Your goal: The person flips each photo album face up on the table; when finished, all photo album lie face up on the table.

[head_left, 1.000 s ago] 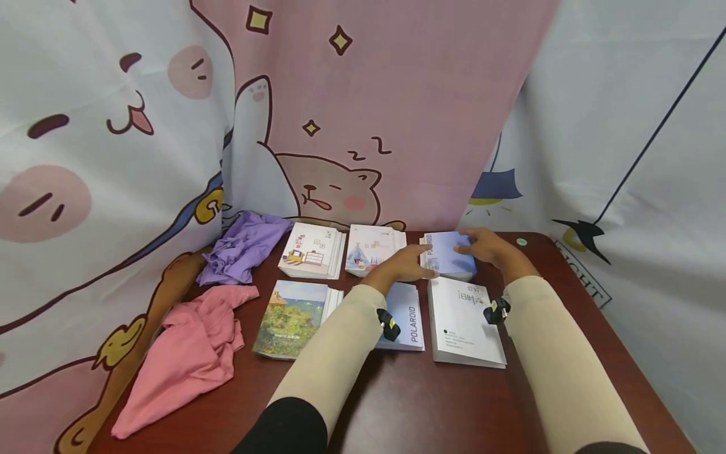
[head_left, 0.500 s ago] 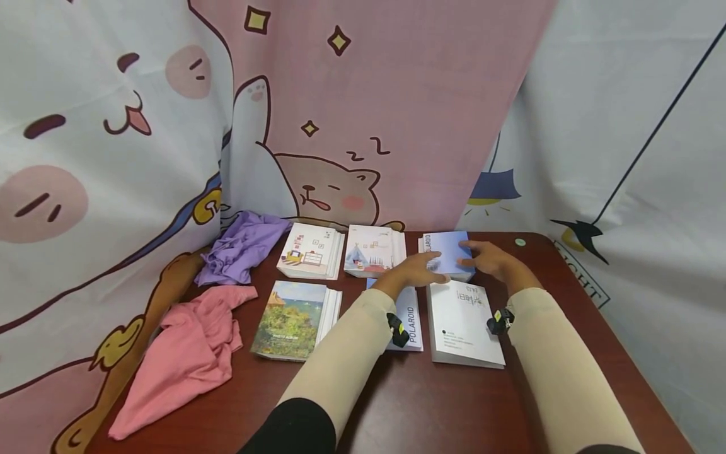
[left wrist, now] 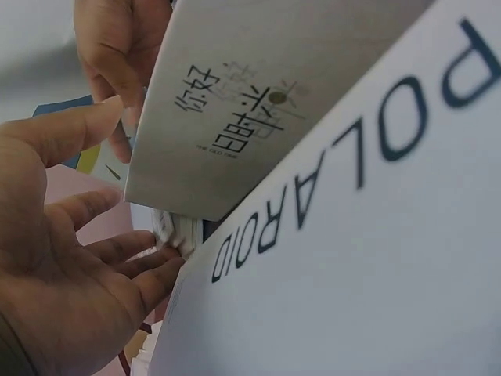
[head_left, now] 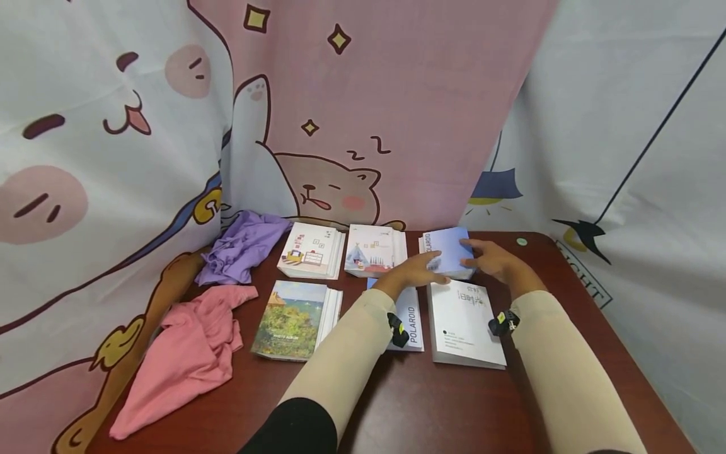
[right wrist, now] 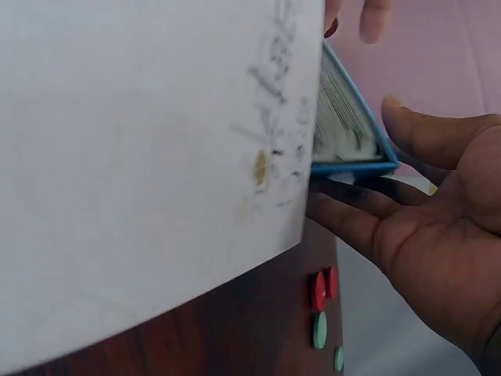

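Note:
At the back right of the table, a blue photo album (head_left: pixel 450 246) marked POLAROID is raised slightly at its far edge. My right hand (head_left: pixel 499 261) holds its right side, thumb over the cover; in the right wrist view, fingers (right wrist: pixel 356 207) lie along the blue edge. My left hand (head_left: pixel 411 271) reaches to the album's left front with fingers spread and extended, the thumb near its front edge. Below the hands lies a white album (head_left: pixel 466 325). Another blue POLAROID album (head_left: pixel 405 321) is partly covered by the left forearm.
Two white albums (head_left: pixel 309 249) with drawn covers stand in the back row. Front left lies an album with a landscape cover (head_left: pixel 292 318). Purple cloth (head_left: pixel 244 246) and pink cloth (head_left: pixel 190 347) lie left. Small red and green discs (right wrist: pixel 318 329) sit at right.
Both hands have shifted slightly right and toward me; the left has moved across the album's cover. The far edge of the blue album has risen a little in the last half second.

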### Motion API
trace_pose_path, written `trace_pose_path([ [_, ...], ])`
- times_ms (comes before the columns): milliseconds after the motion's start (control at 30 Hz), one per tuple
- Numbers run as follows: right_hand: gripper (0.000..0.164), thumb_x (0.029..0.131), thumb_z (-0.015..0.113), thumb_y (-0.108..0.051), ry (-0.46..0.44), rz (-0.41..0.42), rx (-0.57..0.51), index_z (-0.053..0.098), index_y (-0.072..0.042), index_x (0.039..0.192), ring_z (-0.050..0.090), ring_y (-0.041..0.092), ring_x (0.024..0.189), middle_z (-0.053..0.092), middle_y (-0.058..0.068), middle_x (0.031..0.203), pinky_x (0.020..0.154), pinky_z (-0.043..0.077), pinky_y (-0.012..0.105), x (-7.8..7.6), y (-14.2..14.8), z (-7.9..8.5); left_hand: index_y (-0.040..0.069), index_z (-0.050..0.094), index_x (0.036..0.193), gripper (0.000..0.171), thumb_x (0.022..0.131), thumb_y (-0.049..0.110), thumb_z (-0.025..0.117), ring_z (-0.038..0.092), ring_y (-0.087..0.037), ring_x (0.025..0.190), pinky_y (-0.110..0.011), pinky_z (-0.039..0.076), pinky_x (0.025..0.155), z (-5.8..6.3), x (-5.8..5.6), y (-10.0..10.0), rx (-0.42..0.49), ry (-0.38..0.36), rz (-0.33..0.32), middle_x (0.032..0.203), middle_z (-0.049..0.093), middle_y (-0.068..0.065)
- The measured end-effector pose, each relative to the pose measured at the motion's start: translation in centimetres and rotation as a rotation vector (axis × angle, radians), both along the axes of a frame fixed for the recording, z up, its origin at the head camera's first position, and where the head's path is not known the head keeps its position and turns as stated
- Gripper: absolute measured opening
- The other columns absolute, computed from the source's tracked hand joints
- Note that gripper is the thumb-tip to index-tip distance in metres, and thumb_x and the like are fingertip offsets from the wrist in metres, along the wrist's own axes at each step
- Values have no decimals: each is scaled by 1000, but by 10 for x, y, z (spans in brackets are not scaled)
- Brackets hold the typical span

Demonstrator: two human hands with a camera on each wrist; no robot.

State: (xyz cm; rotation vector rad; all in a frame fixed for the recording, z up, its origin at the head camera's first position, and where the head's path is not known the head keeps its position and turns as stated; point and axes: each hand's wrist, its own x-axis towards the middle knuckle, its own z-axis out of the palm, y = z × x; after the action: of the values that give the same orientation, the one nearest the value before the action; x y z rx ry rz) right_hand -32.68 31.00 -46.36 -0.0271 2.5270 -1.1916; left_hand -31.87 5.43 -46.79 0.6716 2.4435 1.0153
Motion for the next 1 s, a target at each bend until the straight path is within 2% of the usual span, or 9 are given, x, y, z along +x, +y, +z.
trace_pose_path([
  [100, 80, 109, 65, -8, 3, -27, -121, 22, -17, 176, 42, 59, 154, 16, 31, 180, 120, 44, 68, 1, -2, 5, 24, 31, 174, 93, 96, 41, 78, 36, -28, 166, -49, 31, 135, 0, -1, 0, 70, -42, 24, 178, 38, -8],
  [200, 79, 110, 62, -6, 6, -53, -212, 21, -16, 176, 44, 59, 152, 18, 31, 179, 118, 47, 66, 3, -1, 10, 22, 29, 175, 96, 95, 36, 81, 36, -28, 165, -48, 31, 135, 0, -1, 2, 130, -70, 33, 178, 38, -10],
  [367, 70, 115, 55, -13, 59, -62, -274, 21, -17, 176, 47, 55, 153, 26, 28, 178, 117, 49, 63, 10, 6, 21, 22, 25, 176, 102, 93, 34, 84, 34, -28, 167, -48, 31, 135, 0, 0, 8, 199, -109, 53, 179, 36, -10],
  [467, 68, 115, 53, -11, 98, -57, -297, 23, -16, 176, 49, 52, 152, 30, 24, 178, 116, 51, 61, 13, 7, 27, 23, 25, 176, 104, 93, 33, 86, 34, -29, 167, -48, 32, 135, 0, 0, 13, 224, -121, 76, 178, 37, -11],
  [600, 73, 113, 58, -9, 117, -63, -262, 22, -16, 176, 49, 52, 153, 28, 22, 180, 121, 45, 65, 14, 8, 29, 20, 26, 176, 102, 93, 33, 86, 48, -30, 157, -48, 41, 130, 1, -1, 21, 241, -116, 64, 172, 47, -15],
  [767, 77, 111, 62, -12, 126, -84, -257, 23, -20, 176, 49, 56, 152, 33, 23, 178, 126, 27, 79, 14, 4, 27, 21, 27, 174, 96, 97, 31, 83, 54, -31, 148, -53, 46, 125, 7, -5, 27, 357, -133, 13, 166, 51, -15],
  [833, 77, 111, 63, -11, 130, -75, -290, 23, -18, 176, 48, 55, 153, 33, 22, 178, 127, 26, 78, 14, 1, 25, 24, 24, 175, 98, 97, 33, 83, 53, -31, 151, -54, 48, 124, 9, -6, 28, 382, -128, 39, 168, 50, -13],
  [900, 77, 110, 63, -9, 138, -59, -310, 24, -15, 176, 46, 54, 155, 32, 22, 179, 127, 30, 73, 14, -2, 23, 25, 22, 176, 101, 97, 36, 84, 52, -31, 154, -53, 48, 124, 12, -6, 28, 385, -103, 84, 169, 50, -12],
  [1000, 74, 110, 65, -11, 140, -42, -320, 28, -10, 174, 47, 52, 155, 34, 23, 177, 125, 39, 67, 14, -5, 19, 28, 22, 176, 101, 97, 42, 83, 50, -30, 156, -52, 49, 123, 13, -7, 27, 341, -26, 181, 171, 48, -9],
])
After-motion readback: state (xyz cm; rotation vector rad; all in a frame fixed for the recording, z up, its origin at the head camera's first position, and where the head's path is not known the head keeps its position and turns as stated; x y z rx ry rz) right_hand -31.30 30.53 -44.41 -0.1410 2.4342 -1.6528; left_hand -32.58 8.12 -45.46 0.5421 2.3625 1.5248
